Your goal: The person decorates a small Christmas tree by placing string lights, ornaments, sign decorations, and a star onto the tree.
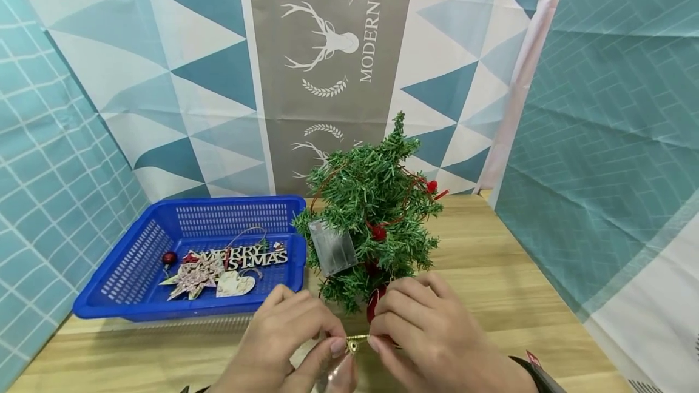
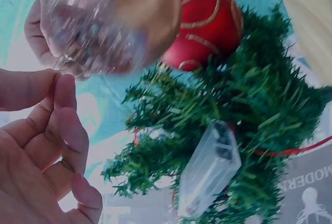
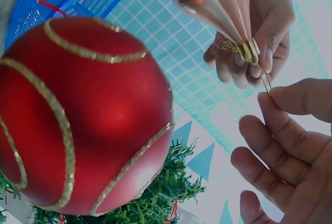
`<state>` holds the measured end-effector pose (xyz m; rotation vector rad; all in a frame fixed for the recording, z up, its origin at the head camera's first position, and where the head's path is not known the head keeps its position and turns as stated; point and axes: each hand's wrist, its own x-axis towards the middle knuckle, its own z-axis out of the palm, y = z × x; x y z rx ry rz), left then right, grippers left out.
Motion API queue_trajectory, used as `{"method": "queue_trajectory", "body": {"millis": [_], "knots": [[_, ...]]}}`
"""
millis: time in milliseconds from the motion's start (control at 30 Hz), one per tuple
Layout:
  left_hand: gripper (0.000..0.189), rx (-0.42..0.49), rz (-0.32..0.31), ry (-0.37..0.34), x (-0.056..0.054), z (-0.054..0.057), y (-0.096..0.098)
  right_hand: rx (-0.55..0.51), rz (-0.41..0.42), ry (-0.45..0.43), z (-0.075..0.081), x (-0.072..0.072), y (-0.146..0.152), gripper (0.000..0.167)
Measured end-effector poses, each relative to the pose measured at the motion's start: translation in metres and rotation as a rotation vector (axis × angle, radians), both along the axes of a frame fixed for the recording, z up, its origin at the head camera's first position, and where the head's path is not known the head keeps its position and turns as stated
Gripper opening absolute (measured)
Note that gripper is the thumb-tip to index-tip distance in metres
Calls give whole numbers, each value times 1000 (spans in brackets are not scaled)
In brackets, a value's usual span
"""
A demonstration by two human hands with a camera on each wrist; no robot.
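in from the desk's [image 1: 508, 278] right edge, my left hand [image 1: 292, 335] pinches the clear ornament [image 3: 228, 6] by its gold cap [image 3: 249, 52], likely steadying it; my right hand [image 1: 431, 326] pinches its loop [image 3: 264, 78].

- The tree [image 1: 382, 187] stands on the desk [image 1: 486, 247], with a cloth [image 1: 327, 96] behind it.
- The basket [image 1: 164, 309] sits left of the tree.
- In the basket, a star [image 1: 193, 278] lies near the front, with a heart [image 1: 236, 284] on its right.
- A word sign [image 1: 256, 256] lies behind the heart, and a small ball [image 1: 170, 258] is left of the sign.
- A box [image 1: 332, 247] is on the tree's left side.
- The bauble [image 3: 225, 11] is between the left hand [image 1: 295, 344] and right hand [image 1: 426, 332], in front of the tree.
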<state>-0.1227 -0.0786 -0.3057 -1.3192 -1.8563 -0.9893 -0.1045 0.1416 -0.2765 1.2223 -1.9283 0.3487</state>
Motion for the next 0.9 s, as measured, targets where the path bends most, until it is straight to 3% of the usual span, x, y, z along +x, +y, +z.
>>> {"method": "queue_trajectory", "body": {"millis": [167, 400, 700, 900], "knots": [[13, -20, 81, -30, -3, 14, -1, 22, -49, -77, 9, -3, -1, 28], [15, -29, 157, -123, -11, 39, 2, 58, -159, -51, 26, -20, -3, 36], [12, -45, 215, -197, -33, 60, 7, 61, -161, -83, 49, -46, 2, 42], [6, -50, 269, -271, -48, 74, 9, 76, -193, -99, 63, -62, 3, 10]]}}
